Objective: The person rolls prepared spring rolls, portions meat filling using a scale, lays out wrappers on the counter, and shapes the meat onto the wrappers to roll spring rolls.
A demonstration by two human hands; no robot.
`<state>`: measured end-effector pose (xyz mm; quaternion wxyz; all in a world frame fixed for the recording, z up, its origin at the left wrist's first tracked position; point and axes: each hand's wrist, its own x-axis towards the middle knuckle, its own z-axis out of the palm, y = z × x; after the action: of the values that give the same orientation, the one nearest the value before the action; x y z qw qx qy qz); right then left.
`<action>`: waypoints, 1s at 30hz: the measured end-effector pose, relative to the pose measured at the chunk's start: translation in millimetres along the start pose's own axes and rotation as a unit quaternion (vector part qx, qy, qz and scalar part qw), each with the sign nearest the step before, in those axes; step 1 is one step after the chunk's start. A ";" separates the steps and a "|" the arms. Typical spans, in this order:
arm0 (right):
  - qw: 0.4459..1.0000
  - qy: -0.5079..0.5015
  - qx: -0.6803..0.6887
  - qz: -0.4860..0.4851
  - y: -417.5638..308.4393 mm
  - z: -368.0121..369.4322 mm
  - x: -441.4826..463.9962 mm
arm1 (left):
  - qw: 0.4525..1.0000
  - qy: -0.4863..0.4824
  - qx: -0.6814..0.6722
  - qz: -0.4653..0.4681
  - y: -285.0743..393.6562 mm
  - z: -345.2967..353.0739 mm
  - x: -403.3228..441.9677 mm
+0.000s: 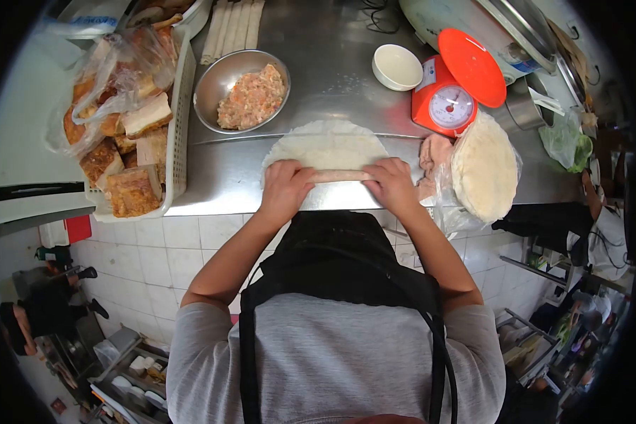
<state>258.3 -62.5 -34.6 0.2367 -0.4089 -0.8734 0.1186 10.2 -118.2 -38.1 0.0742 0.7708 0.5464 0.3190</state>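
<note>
A thin, pale round wrapper sheet (325, 145) lies on the metal worktop, its near edge rolled into a narrow roll (338, 176). My left hand (287, 186) grips the left end of that roll, fingers curled over it. At the other end my right hand (391, 184) holds it the same way. Whatever is inside the roll is hidden. Beyond the sheet to the left, a steel bowl (203, 99) contains minced meat filling (253, 97). Several finished rolls (232, 32) lie side by side behind the bowl.
A white basket (181, 134) of browned meat chunks (133, 189) stands left. To the right are a stack of round wrappers (484, 169), a crumpled pink cloth (434, 164), a red scale (451, 106) and a white bowl (397, 67). Other people are at the far sides.
</note>
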 end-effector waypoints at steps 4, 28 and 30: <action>0.999 -0.001 -0.004 0.032 14.3 -11.8 -8.3 | 0.999 -0.009 0.030 -0.042 -8.2 -11.2 -5.1; 1.000 -0.003 -0.018 -0.018 -5.4 12.7 22.0 | 0.999 -0.014 0.015 0.029 -7.3 7.9 22.3; 1.000 0.005 -0.011 0.003 3.2 7.1 15.7 | 1.000 -0.011 0.019 0.014 -9.5 0.2 22.8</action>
<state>248.1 -48.4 -37.0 0.2364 -0.4150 -0.8719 0.1081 7.3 -94.1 -33.3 0.0611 0.7834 0.5404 0.3008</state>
